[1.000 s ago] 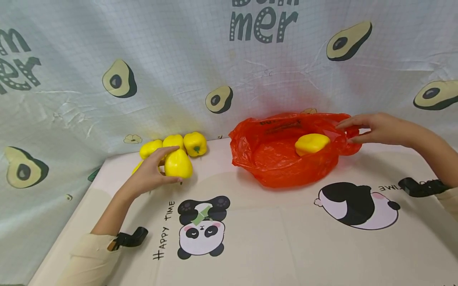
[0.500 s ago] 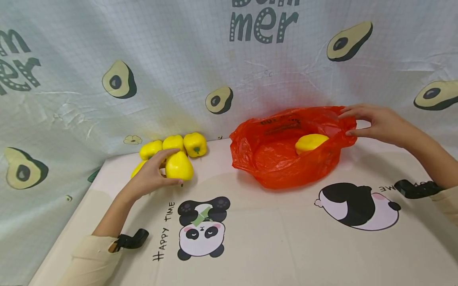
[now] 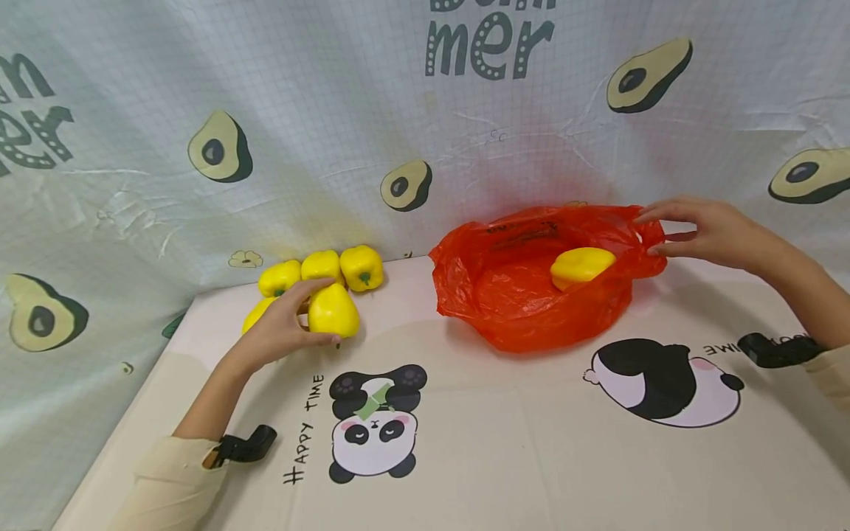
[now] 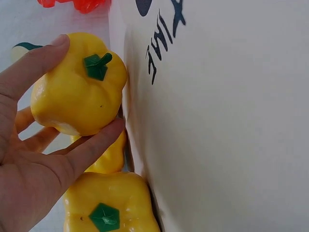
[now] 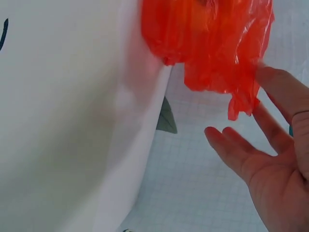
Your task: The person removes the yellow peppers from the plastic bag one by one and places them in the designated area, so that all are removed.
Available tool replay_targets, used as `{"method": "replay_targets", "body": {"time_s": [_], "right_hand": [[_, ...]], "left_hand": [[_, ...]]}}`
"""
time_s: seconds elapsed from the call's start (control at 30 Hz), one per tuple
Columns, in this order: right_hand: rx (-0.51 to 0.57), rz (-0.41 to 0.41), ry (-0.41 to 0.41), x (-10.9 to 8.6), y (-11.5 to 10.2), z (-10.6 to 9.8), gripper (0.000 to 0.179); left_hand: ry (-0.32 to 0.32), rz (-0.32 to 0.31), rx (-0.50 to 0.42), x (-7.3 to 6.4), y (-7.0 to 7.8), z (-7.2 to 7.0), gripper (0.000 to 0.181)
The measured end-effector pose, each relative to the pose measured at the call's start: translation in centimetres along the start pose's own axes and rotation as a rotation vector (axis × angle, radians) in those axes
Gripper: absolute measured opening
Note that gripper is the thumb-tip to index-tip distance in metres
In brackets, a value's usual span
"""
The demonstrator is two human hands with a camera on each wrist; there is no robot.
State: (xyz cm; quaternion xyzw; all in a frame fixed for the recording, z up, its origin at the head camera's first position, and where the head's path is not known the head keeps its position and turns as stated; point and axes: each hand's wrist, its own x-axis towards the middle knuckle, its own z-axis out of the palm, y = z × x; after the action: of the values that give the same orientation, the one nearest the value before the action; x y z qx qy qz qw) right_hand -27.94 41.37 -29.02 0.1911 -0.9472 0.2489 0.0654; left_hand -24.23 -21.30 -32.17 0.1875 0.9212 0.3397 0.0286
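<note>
My left hand (image 3: 282, 324) grips a yellow bell pepper (image 3: 334, 311) between thumb and fingers. In the left wrist view its green stem (image 4: 98, 66) faces the camera. Several more yellow bell peppers (image 3: 361, 268) sit behind and beside this hand, one partly hidden by it. On the right, a red plastic bag (image 3: 531, 324) lies with its mouth spread wide, and another yellow pepper (image 3: 583, 265) rests inside. My right hand (image 3: 720, 234) pinches the bag's right end between thumb and finger; in the right wrist view its other fingers (image 5: 227, 150) are spread away from the plastic.
A pale tablecloth (image 3: 491, 457) with printed pandas covers the table. Behind it hangs a whitish curtain (image 3: 319, 110) printed with avocados, close at the backs of the bag and peppers. Each wrist carries a black camera mount (image 3: 246, 444).
My right hand has raised the bag's right end, then lowered it slightly. The left hand and its pepper have shifted a little toward the table's front.
</note>
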Motion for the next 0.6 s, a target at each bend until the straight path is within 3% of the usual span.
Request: {"method": "replay_targets", "body": {"time_s": [0.27,0.6], "right_hand": [[0.046,0.084,-0.067,-0.41,0.59,-0.15,0.043],[0.096,0.044,-0.101,-0.25,0.38,-0.21,0.042]], "left_hand": [[-0.001,0.01,0.002,0.04,-0.03,-0.07,0.094],[-0.019,-0.001,0.018,0.08,0.0,-0.37,0.095]]}}
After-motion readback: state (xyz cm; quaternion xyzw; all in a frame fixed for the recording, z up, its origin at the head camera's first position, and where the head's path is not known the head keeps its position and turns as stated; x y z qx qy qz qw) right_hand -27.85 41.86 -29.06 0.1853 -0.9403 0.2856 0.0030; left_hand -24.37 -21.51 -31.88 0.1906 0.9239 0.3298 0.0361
